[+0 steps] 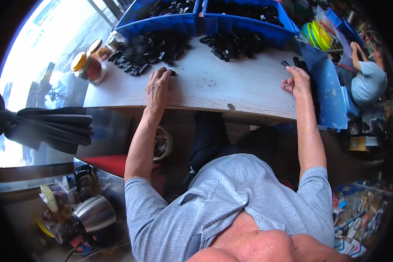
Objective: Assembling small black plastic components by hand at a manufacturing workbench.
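My left hand [158, 89] is over the left part of the table with its fingers bent down. At its fingertips is a small black part [173, 73], pinched as far as I can see. My right hand [298, 82] is at the table's right end, beside a light blue bin [332, 94]. Its thumb and fingers are apart. Another black part [285, 63] shows just beyond those fingertips, and I cannot make out whether they touch it. Loose black parts lie in a left pile [150, 48] and a right pile [236, 43] across the table.
Two blue bins, a left one [157, 27] and a right one [249, 29], hold black parts behind the pale table [196, 94]. Lidded jars [91, 69] stand at its left edge. A person [369, 81] sits at far right. A metal kettle-like vessel [96, 214] is at lower left.
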`<state>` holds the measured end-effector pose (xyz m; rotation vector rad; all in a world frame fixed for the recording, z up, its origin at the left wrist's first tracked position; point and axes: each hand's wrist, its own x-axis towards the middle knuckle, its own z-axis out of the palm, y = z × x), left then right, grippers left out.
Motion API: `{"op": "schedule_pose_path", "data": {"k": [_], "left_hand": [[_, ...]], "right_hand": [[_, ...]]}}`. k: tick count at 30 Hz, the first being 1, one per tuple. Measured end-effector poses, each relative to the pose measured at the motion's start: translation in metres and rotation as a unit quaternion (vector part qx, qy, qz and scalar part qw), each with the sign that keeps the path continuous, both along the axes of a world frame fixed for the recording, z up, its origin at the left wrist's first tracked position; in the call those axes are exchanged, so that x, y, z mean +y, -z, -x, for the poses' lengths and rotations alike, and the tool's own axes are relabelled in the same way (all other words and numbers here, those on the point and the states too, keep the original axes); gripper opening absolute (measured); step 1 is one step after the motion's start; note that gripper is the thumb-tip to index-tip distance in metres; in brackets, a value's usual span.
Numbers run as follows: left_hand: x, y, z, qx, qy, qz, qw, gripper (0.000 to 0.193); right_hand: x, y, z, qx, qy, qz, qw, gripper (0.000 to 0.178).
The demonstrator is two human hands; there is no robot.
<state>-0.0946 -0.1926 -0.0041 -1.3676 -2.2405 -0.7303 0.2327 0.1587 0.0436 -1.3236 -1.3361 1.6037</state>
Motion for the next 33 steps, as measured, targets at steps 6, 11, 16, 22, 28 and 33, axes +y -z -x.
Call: {"op": "schedule_pose_path", "data": {"k": [6,11,16,22,28,33], "left_hand": [[0.009,-0.01,-0.001,0.019,0.038,0.012,0.999,0.042],[0.03,-0.011,-0.011,0.009,0.07,0.03,0.997,0.032],[0.046,-0.012,-0.027,-0.002,0.092,0.02,0.996,0.028],[0.049,-0.01,-0.03,-0.013,0.062,-0.018,0.998,0.029],[0.055,-0.005,-0.027,0.0,0.029,-0.023,0.999,0.019],[0.055,-0.005,-0.026,-0.012,0.028,-0.018,0.999,0.012]], "right_hand": [[0.006,-0.004,-0.003,0.003,0.053,-0.027,0.998,0.031],[-0.016,-0.001,0.036,-0.033,-0.093,-0.004,0.995,0.032],[-0.029,-0.004,0.079,-0.088,-0.113,-0.006,0.99,0.035],[-0.028,0.005,0.114,-0.181,-0.145,-0.105,0.967,0.048],[-0.03,0.008,0.125,-0.211,-0.128,-0.142,0.959,0.036],[-0.03,-0.004,0.106,-0.195,-0.151,-0.04,0.968,0.028]]}}
